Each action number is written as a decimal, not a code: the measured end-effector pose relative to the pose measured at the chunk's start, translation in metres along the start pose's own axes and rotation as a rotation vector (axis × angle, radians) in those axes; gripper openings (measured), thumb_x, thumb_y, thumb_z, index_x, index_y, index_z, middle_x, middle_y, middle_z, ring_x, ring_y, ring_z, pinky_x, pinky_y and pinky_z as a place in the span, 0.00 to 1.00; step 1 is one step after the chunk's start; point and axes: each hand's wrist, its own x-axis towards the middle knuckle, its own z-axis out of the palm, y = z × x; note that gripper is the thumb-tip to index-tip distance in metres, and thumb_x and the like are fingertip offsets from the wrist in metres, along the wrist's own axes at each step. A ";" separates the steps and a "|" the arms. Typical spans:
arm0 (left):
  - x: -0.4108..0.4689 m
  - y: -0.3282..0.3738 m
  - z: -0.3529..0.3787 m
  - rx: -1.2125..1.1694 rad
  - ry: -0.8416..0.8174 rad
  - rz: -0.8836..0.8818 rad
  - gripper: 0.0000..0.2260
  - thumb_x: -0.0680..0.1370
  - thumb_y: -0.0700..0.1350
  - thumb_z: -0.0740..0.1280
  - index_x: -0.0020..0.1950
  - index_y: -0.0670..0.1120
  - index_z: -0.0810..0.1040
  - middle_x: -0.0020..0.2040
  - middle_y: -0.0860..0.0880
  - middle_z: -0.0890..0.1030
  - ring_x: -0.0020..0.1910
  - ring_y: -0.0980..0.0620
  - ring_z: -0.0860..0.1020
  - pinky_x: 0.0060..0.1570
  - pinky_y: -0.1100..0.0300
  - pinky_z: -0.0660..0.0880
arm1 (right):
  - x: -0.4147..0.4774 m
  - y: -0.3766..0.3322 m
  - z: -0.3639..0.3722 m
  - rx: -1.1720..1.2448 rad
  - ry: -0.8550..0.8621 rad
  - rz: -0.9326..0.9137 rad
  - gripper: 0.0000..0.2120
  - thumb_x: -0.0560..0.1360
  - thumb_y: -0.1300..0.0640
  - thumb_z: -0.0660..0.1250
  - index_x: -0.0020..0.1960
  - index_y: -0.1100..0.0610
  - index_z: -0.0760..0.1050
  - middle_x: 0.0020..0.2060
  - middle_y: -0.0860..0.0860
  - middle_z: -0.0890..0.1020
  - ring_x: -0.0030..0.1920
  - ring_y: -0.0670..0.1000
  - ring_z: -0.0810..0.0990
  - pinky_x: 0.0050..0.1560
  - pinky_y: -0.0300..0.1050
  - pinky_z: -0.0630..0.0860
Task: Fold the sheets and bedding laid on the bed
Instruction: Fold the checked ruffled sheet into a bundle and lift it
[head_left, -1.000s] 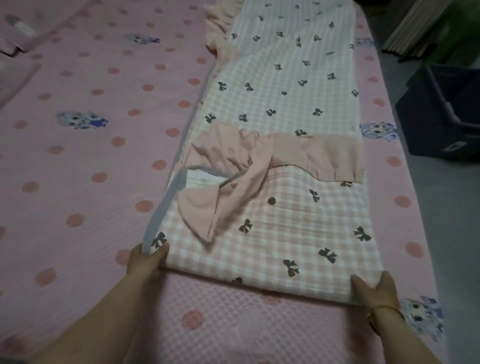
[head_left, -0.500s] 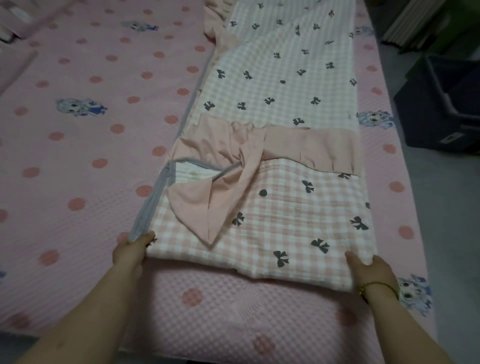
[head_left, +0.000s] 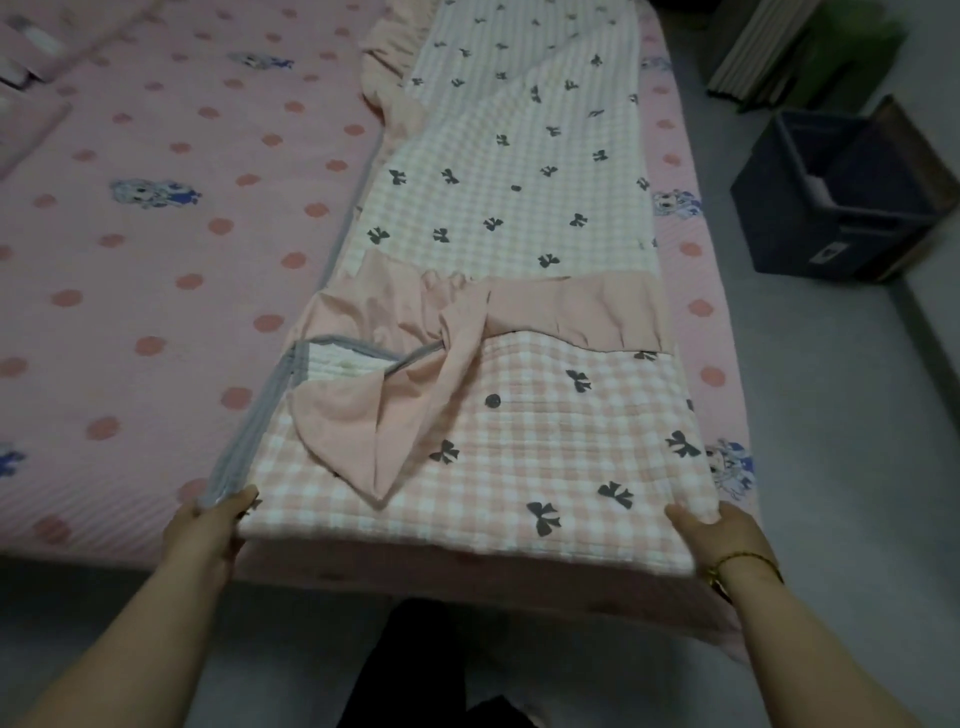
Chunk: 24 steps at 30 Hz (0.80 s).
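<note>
Both hands on quilt (head_left: 519, 467) at bed (head_left: 156, 312) edge.
L hand (head_left: 205, 530) grips near-L corner, R hand (head_left: 727, 540) near-R corner; thumbs on top.

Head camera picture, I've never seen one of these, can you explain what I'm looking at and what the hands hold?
No machine here: a person wears one camera on the head, looking down at their own arms. The left hand and right hand each grip a near corner of a checked quilt with bows and a pink ruffle. It lies as a long strip on a pink dotted sheet. A dark bin stands on the floor at right.
</note>
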 end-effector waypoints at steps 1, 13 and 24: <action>-0.012 -0.015 -0.009 0.041 0.023 -0.013 0.17 0.75 0.34 0.66 0.62 0.30 0.71 0.36 0.43 0.84 0.31 0.56 0.80 0.33 0.66 0.77 | -0.011 0.015 -0.001 0.000 -0.008 0.013 0.24 0.75 0.53 0.67 0.65 0.66 0.70 0.62 0.61 0.75 0.60 0.61 0.74 0.60 0.50 0.69; -0.087 -0.100 0.059 1.504 -0.328 1.052 0.34 0.71 0.63 0.57 0.71 0.45 0.60 0.71 0.41 0.66 0.68 0.43 0.66 0.65 0.47 0.57 | -0.029 0.023 0.060 -0.764 -0.201 -0.453 0.30 0.79 0.51 0.54 0.76 0.48 0.42 0.76 0.52 0.44 0.76 0.53 0.47 0.75 0.46 0.46; 0.004 0.046 0.144 1.420 -0.094 0.911 0.12 0.77 0.41 0.61 0.58 0.46 0.79 0.58 0.43 0.79 0.56 0.42 0.76 0.52 0.58 0.69 | 0.014 -0.082 0.097 -0.982 -0.165 -0.538 0.31 0.81 0.49 0.49 0.75 0.48 0.33 0.73 0.52 0.31 0.74 0.56 0.33 0.71 0.64 0.39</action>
